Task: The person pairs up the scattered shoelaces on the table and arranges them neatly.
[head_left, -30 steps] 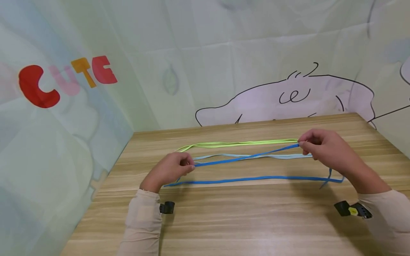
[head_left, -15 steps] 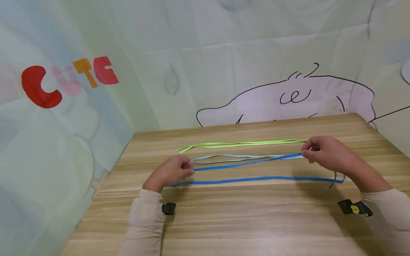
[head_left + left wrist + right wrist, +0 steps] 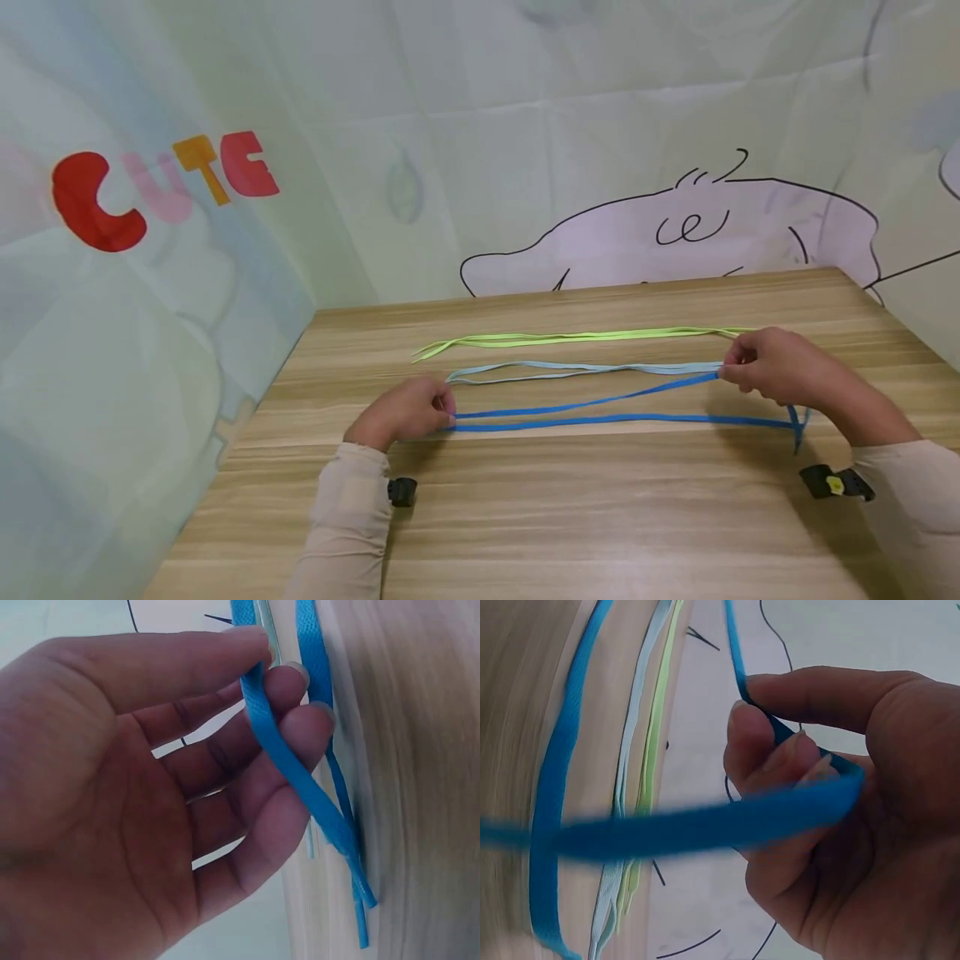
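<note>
Between thumb and fingers, my left hand pinches one end of a flat blue shoelace strand. Its tipped end hangs past the fingers in the left wrist view. My right hand pinches the same strand farther right and holds it higher, so it slopes up to the right. From the right hand a blue tail loops over the fingers and dangles. A second blue strand lies along the table just in front, its left end hidden by my left hand in the head view.
Behind the blue strands, a light blue shoelace and a yellow-green shoelace lie lengthwise on the wooden table. A printed cloth backdrop rises at the table's back and left edges.
Both hands have come down and toward the table's front, bringing the held blue strand nearer the lying one. The right hand has also shifted right; both keep their pinch.
</note>
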Demonstrator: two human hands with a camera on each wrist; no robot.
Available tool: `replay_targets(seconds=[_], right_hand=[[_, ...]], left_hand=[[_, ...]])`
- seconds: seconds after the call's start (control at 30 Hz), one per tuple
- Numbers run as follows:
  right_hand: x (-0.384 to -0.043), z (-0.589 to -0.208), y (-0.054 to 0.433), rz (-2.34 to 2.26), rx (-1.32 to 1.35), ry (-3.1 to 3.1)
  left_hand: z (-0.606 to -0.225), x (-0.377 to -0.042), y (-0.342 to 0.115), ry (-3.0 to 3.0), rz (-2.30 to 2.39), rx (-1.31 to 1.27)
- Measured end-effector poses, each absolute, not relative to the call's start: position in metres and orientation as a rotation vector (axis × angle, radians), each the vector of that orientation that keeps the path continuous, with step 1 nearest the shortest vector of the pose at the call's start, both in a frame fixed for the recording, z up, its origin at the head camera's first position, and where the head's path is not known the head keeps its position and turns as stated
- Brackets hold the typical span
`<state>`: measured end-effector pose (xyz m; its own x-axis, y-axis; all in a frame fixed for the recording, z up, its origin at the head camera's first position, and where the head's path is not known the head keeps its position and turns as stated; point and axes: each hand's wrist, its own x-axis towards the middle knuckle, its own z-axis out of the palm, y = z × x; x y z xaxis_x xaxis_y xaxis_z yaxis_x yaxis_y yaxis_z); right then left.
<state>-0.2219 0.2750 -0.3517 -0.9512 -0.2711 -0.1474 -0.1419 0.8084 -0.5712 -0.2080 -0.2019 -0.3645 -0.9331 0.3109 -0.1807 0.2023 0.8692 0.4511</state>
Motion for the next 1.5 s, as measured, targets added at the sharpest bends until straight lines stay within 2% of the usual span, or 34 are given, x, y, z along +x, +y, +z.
replay_targets(seconds=[0.47,1.5], right_hand=[[-0.224,-0.357,0.281,-0.757,-0.321,2.655],[-0.224,-0.368,0.283,-0.637,-0.325,2.567]], left_hand=[[-0.367,-0.207,-0.198,2.804,0.573,0.321],[-0.37,-0.21,-0.197,2.909,0.5,0.35]])
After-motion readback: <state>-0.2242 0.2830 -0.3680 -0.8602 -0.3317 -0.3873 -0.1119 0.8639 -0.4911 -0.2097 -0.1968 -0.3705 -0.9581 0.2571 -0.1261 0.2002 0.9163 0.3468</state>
